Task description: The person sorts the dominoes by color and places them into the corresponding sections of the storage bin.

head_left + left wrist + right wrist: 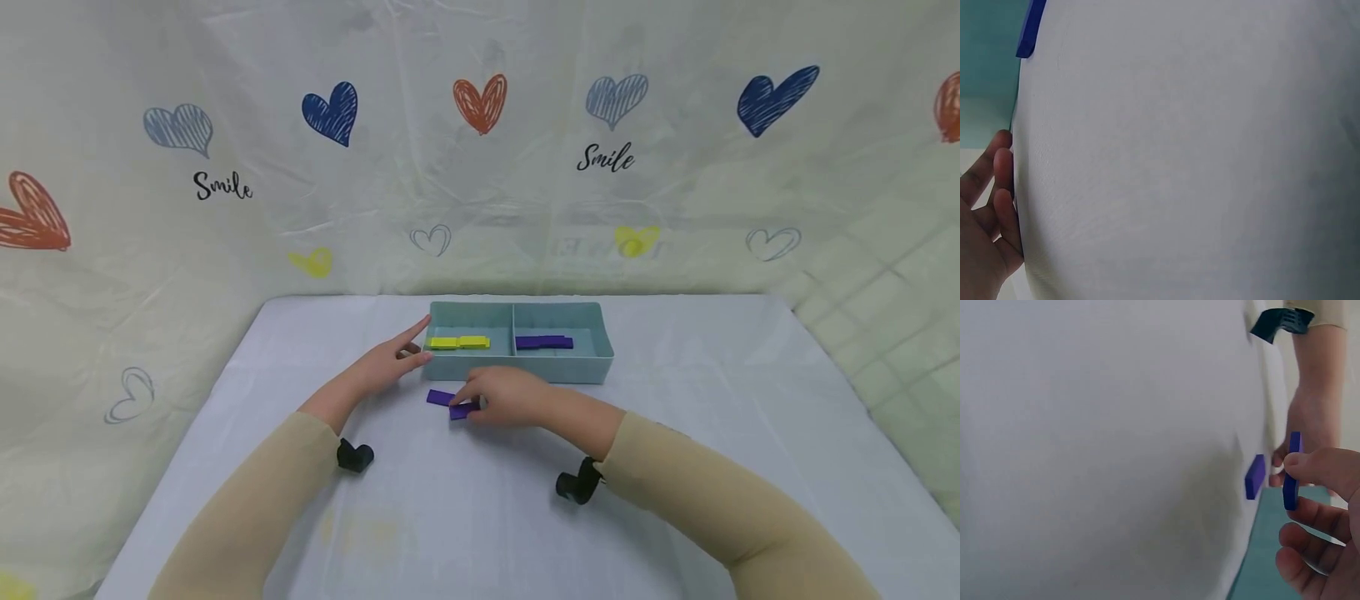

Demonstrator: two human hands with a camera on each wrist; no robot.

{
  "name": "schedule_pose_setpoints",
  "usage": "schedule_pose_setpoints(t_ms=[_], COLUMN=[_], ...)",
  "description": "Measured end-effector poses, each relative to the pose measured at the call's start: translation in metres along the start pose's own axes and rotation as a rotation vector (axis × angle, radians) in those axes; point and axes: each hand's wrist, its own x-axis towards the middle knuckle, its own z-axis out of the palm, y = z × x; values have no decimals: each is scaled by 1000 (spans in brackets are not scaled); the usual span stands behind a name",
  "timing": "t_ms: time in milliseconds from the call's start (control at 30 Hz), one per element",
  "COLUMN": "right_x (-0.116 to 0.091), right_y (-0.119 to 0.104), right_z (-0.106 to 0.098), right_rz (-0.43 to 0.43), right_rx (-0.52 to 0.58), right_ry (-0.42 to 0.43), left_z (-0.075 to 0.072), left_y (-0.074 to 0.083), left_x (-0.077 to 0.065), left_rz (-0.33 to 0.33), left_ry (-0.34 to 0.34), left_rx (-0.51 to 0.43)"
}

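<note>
A teal two-compartment box (pixel 525 369) stands toward the back of the white table. My left hand (pixel 381 367) is at its left end, index finger and thumb stretched out to the box's side. With thumb and fingers my right hand (pixel 513 397) pinches a flat purple block (pixel 1292 478) in front of the box. Another purple block (pixel 439 397) lies on the table just left of the held one. Yellow blocks (pixel 459 342) lie in the left compartment. In the right compartment are purple blocks (pixel 544 342).
A divider (pixel 513 321) splits the box across its middle. White cloth (pixel 450 517) covers the table. Behind it hangs a pale sheet (pixel 525 183) printed with hearts. Dark wrist-worn cameras (pixel 354 456) sit at both sleeves.
</note>
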Motion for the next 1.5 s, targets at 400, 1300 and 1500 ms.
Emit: schedule_pose_setpoints(t_ms=[400, 1300, 1500], right_x=[-20, -31, -16], right_y=[23, 111, 117], right_z=[-33, -76, -68], right_rz=[70, 257, 236], right_rx=[64, 99, 60], right_ry=[115, 142, 123], left_z=[0, -1, 0], left_y=[2, 0, -2], left_x=[0, 3, 4], left_rz=[2, -7, -3], left_ry=[-1, -4, -7], left_rx=[-6, -5, -2])
